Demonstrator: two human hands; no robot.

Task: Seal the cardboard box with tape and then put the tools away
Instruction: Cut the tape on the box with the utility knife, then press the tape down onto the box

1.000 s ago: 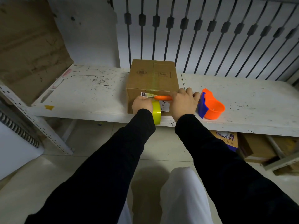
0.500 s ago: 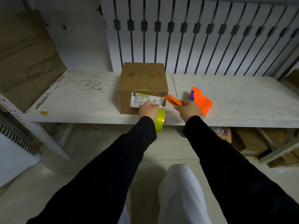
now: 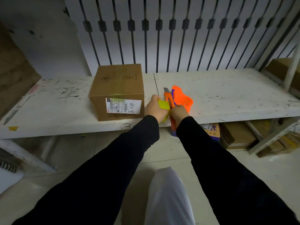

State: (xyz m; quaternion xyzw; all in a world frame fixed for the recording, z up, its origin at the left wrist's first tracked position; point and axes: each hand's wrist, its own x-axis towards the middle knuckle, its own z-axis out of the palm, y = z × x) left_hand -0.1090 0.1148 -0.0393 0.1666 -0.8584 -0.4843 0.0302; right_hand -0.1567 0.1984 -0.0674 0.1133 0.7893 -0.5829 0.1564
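Observation:
A brown cardboard box (image 3: pixel 117 88) with yellowish tape down its top and a white label on its front stands on the white shelf (image 3: pixel 227 95). My left hand (image 3: pixel 154 108) grips a yellow tape roll (image 3: pixel 164 105) just right of the box. My right hand (image 3: pixel 179 112) grips an orange utility knife (image 3: pixel 168 99), its blade out and pointing away from me. The two hands touch. An orange and blue tape dispenser (image 3: pixel 182 99) sits on the shelf right behind the knife.
A slatted white panel (image 3: pixel 162 38) backs the shelf. Cardboard sheets (image 3: pixel 14 73) lean at the left. Several boxes (image 3: pixel 235 135) lie under the shelf at the right. A metal shelf post (image 3: pixel 290 70) rises at the far right. My white-clad knee (image 3: pixel 167 195) is below.
Both hands have left the front of the box and moved right, toward the orange dispenser. The tape roll went with my left hand, and the knife now points away from me.

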